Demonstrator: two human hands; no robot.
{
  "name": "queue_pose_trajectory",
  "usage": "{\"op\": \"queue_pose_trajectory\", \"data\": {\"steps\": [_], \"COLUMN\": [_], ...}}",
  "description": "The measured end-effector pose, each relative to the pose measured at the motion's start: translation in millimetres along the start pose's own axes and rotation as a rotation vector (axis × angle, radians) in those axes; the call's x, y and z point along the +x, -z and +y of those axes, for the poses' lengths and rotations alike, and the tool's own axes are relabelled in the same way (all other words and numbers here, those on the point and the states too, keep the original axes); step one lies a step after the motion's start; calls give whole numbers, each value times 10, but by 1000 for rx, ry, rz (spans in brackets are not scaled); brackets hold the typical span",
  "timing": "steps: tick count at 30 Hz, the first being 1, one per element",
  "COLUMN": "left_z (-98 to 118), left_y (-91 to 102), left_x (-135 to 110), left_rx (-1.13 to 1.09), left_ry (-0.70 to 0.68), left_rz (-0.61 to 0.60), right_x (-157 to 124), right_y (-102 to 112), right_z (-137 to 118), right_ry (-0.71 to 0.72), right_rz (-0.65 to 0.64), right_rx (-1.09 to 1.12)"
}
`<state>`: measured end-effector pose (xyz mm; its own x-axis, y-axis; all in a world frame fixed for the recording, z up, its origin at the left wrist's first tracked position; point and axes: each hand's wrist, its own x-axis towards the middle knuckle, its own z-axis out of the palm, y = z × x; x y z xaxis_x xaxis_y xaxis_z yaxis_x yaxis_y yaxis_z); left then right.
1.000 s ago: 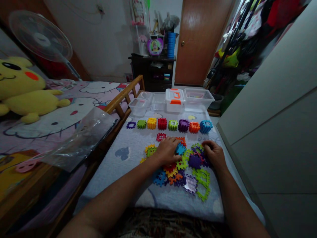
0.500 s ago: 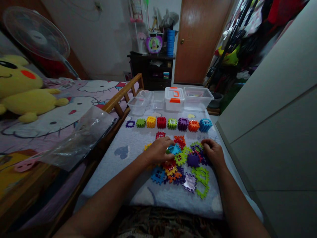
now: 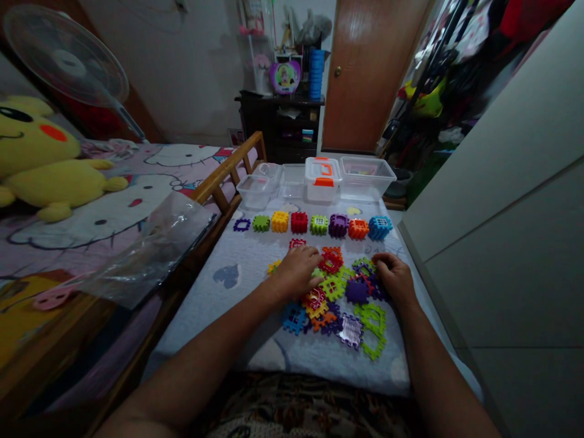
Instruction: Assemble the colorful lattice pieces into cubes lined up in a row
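A heap of flat, toothed plastic tiles (image 3: 337, 304) in several colours lies on a pale quilted mat (image 3: 237, 274). My left hand (image 3: 298, 271) rests on the heap's left part with its fingers curled down beside a red tile (image 3: 331, 260); what is under them is hidden. My right hand (image 3: 395, 277) sits at the heap's right edge, fingers curled by a purple tile (image 3: 357, 291). Behind the heap is a row of assembled cubes (image 3: 319, 225), running from a flat purple tile (image 3: 241, 224) on the left to a blue cube (image 3: 379, 227) on the right.
Clear plastic boxes (image 3: 367, 176) and a white box with an orange latch (image 3: 322, 179) stand behind the cubes. A wooden bed rail (image 3: 223, 182), a plastic bag (image 3: 155, 249) and a yellow plush toy (image 3: 45, 164) are on the left. A grey cabinet (image 3: 502, 213) stands on the right.
My left hand slid left and back over the heap; the blue tile seen at its fingertips no longer shows. A red tile is now uncovered. My right hand stayed put.
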<state>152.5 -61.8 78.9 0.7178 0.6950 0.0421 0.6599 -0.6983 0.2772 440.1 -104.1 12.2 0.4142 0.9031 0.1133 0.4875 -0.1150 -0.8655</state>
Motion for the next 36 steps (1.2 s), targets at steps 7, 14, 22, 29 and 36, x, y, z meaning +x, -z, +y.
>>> {"op": "queue_pose_trajectory", "data": {"steps": [7, 14, 22, 29, 36], "left_z": [197, 191, -288, -1033, -1088], "left_y": [-271, -285, 25, 117, -28], "left_x": [279, 336, 155, -155, -157], "left_rx": [106, 47, -247, -323, 29], "left_ry": [-37, -26, 156, 458, 476], "left_rz": [-23, 22, 272, 277, 166], "right_x": [-5, -8, -13, -14, -16], "right_y": [15, 20, 15, 18, 23], "right_z": [-12, -12, -21, -25, -17], "right_ry": [13, 0, 9, -13, -14], "right_rz": [-3, -9, -3, -16, -11], "right_rx": [8, -7, 9, 6, 7]}}
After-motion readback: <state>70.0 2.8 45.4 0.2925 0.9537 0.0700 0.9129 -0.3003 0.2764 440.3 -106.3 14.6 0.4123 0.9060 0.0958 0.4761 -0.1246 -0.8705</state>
